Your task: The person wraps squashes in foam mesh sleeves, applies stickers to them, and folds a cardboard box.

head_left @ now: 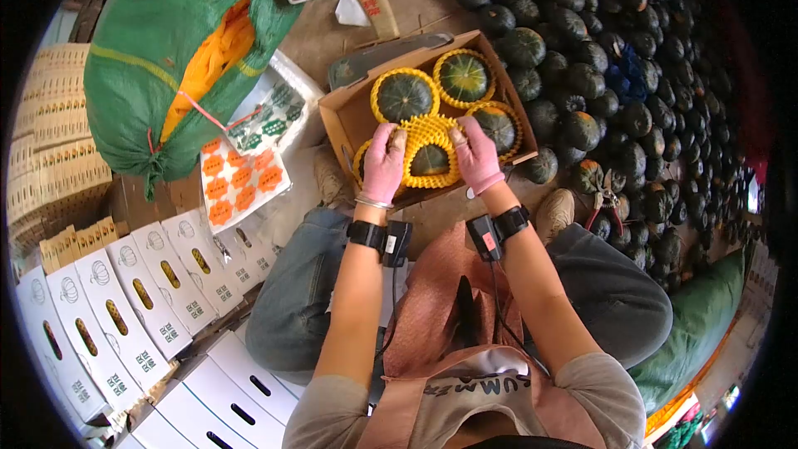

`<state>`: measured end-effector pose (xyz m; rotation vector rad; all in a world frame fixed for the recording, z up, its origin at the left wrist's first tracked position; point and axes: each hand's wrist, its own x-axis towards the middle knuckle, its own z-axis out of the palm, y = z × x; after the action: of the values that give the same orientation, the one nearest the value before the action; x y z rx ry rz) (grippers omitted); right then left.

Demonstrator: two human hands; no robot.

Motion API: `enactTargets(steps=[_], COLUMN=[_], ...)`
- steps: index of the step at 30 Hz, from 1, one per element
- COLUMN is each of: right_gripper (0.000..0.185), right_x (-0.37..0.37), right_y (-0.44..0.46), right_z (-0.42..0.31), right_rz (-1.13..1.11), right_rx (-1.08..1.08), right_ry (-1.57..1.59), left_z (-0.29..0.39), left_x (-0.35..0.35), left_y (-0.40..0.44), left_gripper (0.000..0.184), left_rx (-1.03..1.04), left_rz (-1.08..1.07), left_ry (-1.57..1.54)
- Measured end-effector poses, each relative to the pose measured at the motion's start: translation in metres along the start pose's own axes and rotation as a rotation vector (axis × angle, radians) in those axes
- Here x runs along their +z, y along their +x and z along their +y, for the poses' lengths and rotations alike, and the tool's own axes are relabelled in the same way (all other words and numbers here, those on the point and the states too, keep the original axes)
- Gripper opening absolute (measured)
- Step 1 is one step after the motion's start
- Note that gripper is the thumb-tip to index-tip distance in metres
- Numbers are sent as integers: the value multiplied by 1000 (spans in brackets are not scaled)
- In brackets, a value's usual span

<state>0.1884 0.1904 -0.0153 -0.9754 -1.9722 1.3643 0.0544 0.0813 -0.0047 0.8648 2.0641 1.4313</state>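
Pinching yellow foam netting (426,127) around a round dark-green squash (430,163), our pink-gloved left hand (384,163) and right hand (477,154) meet over the open brown cardboard box (337,127).

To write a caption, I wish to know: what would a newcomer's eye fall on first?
Probably the yellow foam nets in the central open carton, with the pink-gloved left hand and right hand on one. Then the many dark squashes at right and green sack upper left.

Soft, fairly bright light casts faint shadows; sheen spots the dark green round pumpkins (587,81). Fisheye distortion bends the white cardboard boxes (131,342) near black edges.
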Motion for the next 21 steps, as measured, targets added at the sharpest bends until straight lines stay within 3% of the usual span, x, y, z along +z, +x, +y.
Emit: enactTargets(steps=[2, 5, 8, 9, 10, 12, 13, 14, 15, 16, 17, 19, 21], right_gripper=[22, 20, 24, 25, 29, 26, 27, 27, 26, 26, 28, 33, 38], right_x=[2, 2, -6, -7, -6, -6, -9, -11, -17, -20, -22, -16, -11], right_y=[10, 19, 24, 28, 30, 28, 26, 18, 8, -1, -7, -19, -15], right_z=[2, 37, 42, 42, 41, 13, 0, 1, -17, -22, -26, -36, -34], right_rz=[73, 74, -58, -88, -47, -18, -7, 84, 126, 85, 38, -44, -75], right_rx=[2, 68, 225, 251, 116, 247, 351, 88, 14, -165, -337, -214, -74], right_ry=[-47, 127, 32, 2, -162, -342, -423, -506, -489, -545, -598, -659, -660], left_z=[-3, -19, -43, -43, -42, -24, -17, -9, -2, 4, 6, 13, 4], left_x=[3, 14, 18, 15, 11, 9, 10, 7, 4, -2, -6, -5, -2], left_y=[2, 8, 16, 18, 20, 17, 14, 10, 4, -7, -9, -20, -16], left_gripper=[15, 12, 11, 10, 10, 12, 17, 21, 26, 34, 48, 60, 74], left_rx=[-38, -222, -405, -333, -249, -12, -29, 85, 195, 174, 417, 331, 185], left_rz=[46, 82, 9, -5, -13, 108, 141, 196, 248, 91, 35, -155, -226], left_ry=[-14, -200, -615, -331, -47, 352, 333, 301, 271, 149, 327, 436, 296])
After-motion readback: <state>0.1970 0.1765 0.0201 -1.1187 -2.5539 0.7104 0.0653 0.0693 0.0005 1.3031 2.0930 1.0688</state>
